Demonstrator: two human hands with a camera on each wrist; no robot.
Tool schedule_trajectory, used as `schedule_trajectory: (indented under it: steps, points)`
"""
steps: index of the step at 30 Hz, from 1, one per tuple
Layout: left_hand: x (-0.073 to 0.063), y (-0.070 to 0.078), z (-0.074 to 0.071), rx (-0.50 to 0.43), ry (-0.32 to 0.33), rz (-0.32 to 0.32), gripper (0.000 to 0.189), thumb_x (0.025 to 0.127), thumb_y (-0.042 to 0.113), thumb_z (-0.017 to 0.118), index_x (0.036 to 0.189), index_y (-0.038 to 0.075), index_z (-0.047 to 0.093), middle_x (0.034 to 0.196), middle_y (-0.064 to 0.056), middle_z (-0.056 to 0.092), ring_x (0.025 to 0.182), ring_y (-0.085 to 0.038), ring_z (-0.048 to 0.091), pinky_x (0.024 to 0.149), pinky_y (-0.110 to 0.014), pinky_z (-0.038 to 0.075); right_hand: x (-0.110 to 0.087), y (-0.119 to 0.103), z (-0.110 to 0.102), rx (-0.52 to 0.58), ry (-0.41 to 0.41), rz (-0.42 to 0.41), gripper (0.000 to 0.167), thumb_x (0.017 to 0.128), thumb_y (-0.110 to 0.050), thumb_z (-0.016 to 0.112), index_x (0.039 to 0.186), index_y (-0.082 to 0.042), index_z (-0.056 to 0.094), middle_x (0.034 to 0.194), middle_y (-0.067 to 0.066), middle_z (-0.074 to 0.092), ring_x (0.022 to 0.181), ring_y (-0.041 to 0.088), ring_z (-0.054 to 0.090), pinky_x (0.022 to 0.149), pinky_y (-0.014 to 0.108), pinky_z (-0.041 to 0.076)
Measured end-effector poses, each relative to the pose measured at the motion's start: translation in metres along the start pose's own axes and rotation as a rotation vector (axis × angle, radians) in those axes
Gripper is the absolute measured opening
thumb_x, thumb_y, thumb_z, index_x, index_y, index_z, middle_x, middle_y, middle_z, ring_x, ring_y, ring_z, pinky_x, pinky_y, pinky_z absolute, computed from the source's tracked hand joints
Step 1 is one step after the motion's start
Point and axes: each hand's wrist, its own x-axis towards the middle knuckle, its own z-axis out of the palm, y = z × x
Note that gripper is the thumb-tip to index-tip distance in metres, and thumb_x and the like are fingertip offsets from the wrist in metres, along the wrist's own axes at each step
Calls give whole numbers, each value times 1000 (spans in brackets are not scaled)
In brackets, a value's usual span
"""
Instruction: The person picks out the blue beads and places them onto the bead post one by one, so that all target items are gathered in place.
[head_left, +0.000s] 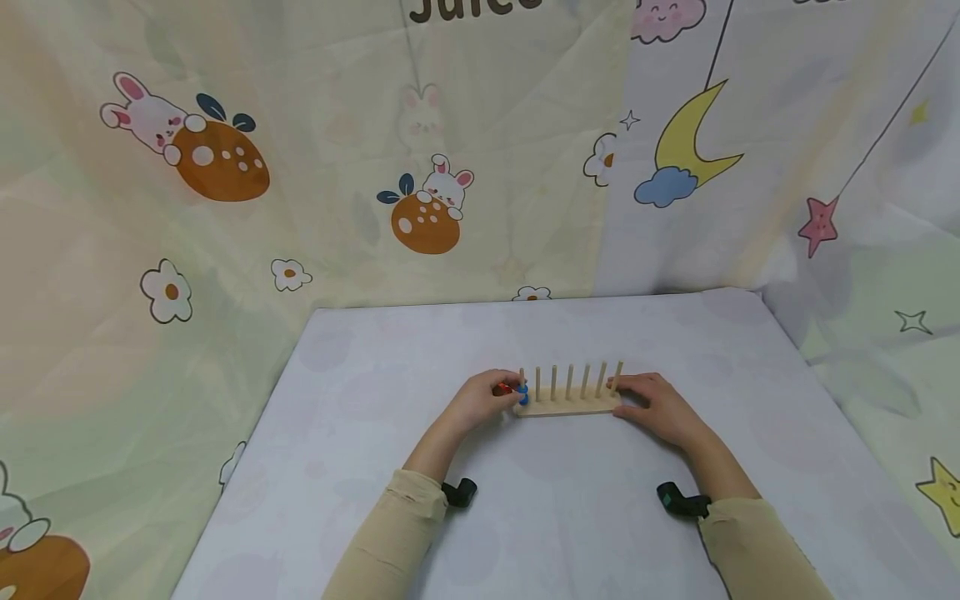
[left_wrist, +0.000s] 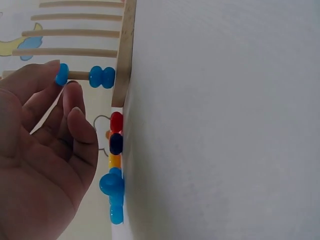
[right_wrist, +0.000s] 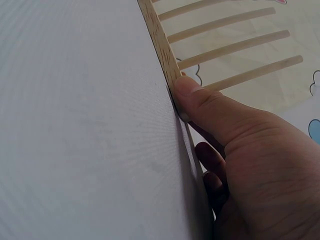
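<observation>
The left hand's (head_left: 483, 393) thumb and forefinger are nearly closed, pinching a blue bead (left_wrist: 62, 74) between their tips; the other fingers bend loosely below and hold nothing that shows. That bead is around the left end peg (left_wrist: 78, 75), partway up, with a gap under it. Two more blue beads (left_wrist: 102, 77) sit on the same peg, low down against the board (head_left: 570, 407).

The right hand (head_left: 660, 404) grips the board's other end, thumb pressed on the front edge by the corner; its remaining fingers reach behind, partly hidden, so how they meet the wood cannot be told.

The board lies flat between the hands, with seven upright pegs in a row. The other six pegs (head_left: 570, 382) are bare. Just beyond its left end, near the left hand, loose beads lie on the table (head_left: 562, 508): a red bead (left_wrist: 116, 122), a dark blue bead (left_wrist: 116, 144), a yellow bead (left_wrist: 114, 161) and a cluster of lighter blue beads (left_wrist: 112, 185).

Each wrist wears a black camera (head_left: 460, 493) beside a beige sleeve (head_left: 397, 529). Behind the table hangs a pale cloth (head_left: 510, 100) printed with rabbits, flowers, a moon and stars.
</observation>
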Motion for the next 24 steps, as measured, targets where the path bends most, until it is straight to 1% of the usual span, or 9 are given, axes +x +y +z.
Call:
schedule_trajectory:
  steps: [2, 5, 7, 11, 16, 21, 24]
  points:
    - [-1, 0, 0, 17, -6, 2, 34, 93, 33, 68, 124, 17, 68, 123, -2, 67, 108, -18, 59, 96, -39, 48, 0, -1, 0, 2, -1, 4, 53, 87, -40, 74, 134, -20, 61, 135, 11, 58, 127, 34, 45, 106, 61, 35]
    - [-2, 0, 0, 33, -13, 8, 37, 93, 32, 68, 125, 14, 67, 125, -5, 66, 112, -21, 58, 99, -41, 46, 0, -1, -1, 3, -8, 10, 53, 87, -40, 74, 134, -20, 61, 136, 11, 57, 128, 34, 45, 106, 61, 35]
    - [-2, 0, 0, 48, -18, 11, 37, 93, 32, 68, 126, 14, 67, 122, -5, 67, 110, -20, 58, 97, -40, 47, 0, -2, -2, 2, -14, 12, 53, 87, -40, 74, 135, -21, 60, 136, 10, 57, 128, 33, 45, 106, 61, 34]
    - [-3, 0, 1, 68, -33, 18, 36, 93, 32, 68, 124, 13, 68, 113, -3, 68, 100, -17, 58, 89, -33, 48, 0, -2, -2, 0, -21, 11, 53, 88, -40, 73, 135, -20, 60, 137, 10, 57, 129, 34, 44, 106, 61, 34]
    - [-3, -1, 0, 69, -54, 17, 34, 94, 29, 68, 123, 14, 68, 104, 1, 67, 92, -13, 56, 80, -26, 47, 0, -3, -2, -1, -18, 10, 53, 88, -40, 73, 135, -20, 60, 136, 11, 57, 128, 34, 45, 106, 61, 35]
    - [-4, -5, 0, 53, -65, 21, 35, 95, 27, 66, 128, 14, 66, 103, 3, 67, 91, -12, 56, 79, -26, 48, 0, -1, -2, -1, -5, -10, 55, 88, -40, 73, 135, -18, 60, 135, 13, 57, 127, 35, 45, 106, 61, 35]
    - [-7, -8, -2, 49, -42, 12, 35, 96, 28, 65, 129, 18, 65, 103, 6, 66, 93, -11, 57, 82, -28, 48, -1, -1, -1, 5, -4, -7, 55, 88, -39, 74, 135, -17, 60, 135, 13, 57, 127, 35, 45, 106, 61, 35]
